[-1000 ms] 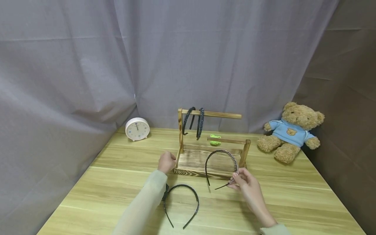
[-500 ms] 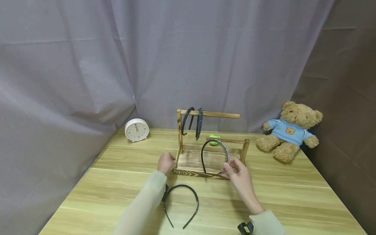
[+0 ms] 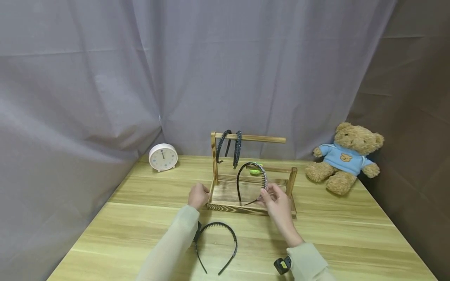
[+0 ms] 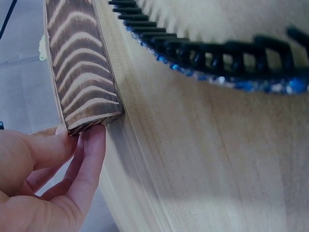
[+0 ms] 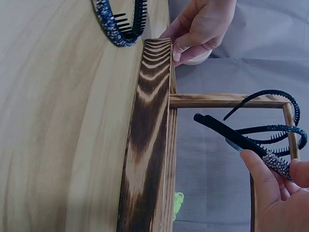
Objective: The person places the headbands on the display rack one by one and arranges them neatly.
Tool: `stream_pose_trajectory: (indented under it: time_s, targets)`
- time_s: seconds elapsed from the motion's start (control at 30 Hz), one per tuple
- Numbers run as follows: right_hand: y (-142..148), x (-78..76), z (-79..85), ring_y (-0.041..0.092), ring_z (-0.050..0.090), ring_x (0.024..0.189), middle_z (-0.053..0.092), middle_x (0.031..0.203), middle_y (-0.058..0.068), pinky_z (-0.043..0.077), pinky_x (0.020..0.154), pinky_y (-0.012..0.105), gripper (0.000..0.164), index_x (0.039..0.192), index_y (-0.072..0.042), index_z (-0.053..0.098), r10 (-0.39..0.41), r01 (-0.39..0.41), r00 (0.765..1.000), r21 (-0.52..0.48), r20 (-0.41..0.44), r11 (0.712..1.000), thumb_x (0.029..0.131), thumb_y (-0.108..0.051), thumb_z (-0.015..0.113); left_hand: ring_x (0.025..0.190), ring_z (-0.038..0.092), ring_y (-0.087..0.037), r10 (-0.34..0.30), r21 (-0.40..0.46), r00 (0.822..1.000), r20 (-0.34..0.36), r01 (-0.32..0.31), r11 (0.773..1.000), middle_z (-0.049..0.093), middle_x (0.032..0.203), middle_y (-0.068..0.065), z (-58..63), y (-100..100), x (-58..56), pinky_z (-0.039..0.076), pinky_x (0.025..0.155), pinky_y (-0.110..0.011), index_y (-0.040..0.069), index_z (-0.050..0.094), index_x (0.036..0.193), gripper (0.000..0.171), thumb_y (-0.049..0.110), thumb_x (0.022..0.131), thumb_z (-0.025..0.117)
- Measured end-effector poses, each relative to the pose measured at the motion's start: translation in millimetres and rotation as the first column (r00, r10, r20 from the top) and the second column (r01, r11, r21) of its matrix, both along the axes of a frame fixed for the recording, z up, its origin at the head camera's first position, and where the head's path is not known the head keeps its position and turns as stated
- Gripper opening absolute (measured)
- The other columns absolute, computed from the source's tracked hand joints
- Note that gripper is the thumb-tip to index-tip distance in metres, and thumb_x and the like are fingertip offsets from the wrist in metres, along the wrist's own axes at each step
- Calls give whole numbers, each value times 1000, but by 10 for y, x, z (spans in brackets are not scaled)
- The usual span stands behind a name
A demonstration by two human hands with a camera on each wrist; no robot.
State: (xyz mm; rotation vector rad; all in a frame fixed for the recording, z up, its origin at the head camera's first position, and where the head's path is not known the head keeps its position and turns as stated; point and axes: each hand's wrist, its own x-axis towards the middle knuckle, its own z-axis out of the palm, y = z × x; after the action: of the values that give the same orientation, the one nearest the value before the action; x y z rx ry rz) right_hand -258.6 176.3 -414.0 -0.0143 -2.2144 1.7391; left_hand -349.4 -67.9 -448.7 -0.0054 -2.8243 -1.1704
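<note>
My left hand [image 3: 198, 196] pinches the left front corner of a wooden rack [image 3: 235, 208], thumb and fingers on its striped base in the left wrist view. A headband [image 3: 238, 183] with dark teeth and silver sparkles stands upright in my right hand [image 3: 279, 207], pinched near its right end, above the base and in front of the lower bar [image 3: 277, 169]. Two dark sparkly headbands hang on the upper bar [image 3: 265, 138], a left one [image 3: 219, 146] and a right one [image 3: 237, 150]. Another headband [image 3: 236, 240], blue-sparkled in the left wrist view, lies on the table before the rack.
A white clock [image 3: 163, 157] stands at the back left. On the right sits a teddy bear [image 3: 346, 156] in a blue top. Something bright green [image 3: 255, 172], partly hidden, lies behind the lower bar. Grey curtain [image 3: 246, 78] hangs behind the wooden table [image 3: 334, 234].
My right hand has carried the silver-sparkled headband forward and to the left, over the rack's base. The left hand keeps its grip on the rack's corner.
</note>
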Motion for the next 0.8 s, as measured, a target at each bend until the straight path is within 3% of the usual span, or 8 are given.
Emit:
stream_pose_trajectory:
  time_s: [0.23,0.37,0.8]
  targets:
    - [-52,-38,1,23,71,81,64,102,24,58,67,24,17,107,1,60,-23,23,1000,16,2,1000,96,-13,61,87,70,-34,6,-8,1000,-15,-6,1000,74,92,-17,-16,-3,-3,57,79,-45,-3,76,90,10,1,84,69]
    - [-54,-58,-6,26,71,81,64,99,24,58,66,24,15,105,1,59,-37,37,999,-2,-6,999,97,-12,60,87,70,-34,6,-1,1000,-9,-6,1000,74,92,-18,-21,1,0,57,79,-45,-3,75,91,10,1,84,69]
    - [10,-99,-68,22,69,79,66,97,20,58,65,22,16,104,0,59,-97,98,994,12,-53,995,98,-15,59,87,70,-34,7,2,1000,-17,-7,1000,74,94,-19,-24,2,9,57,78,-45,-4,75,90,10,1,84,69]
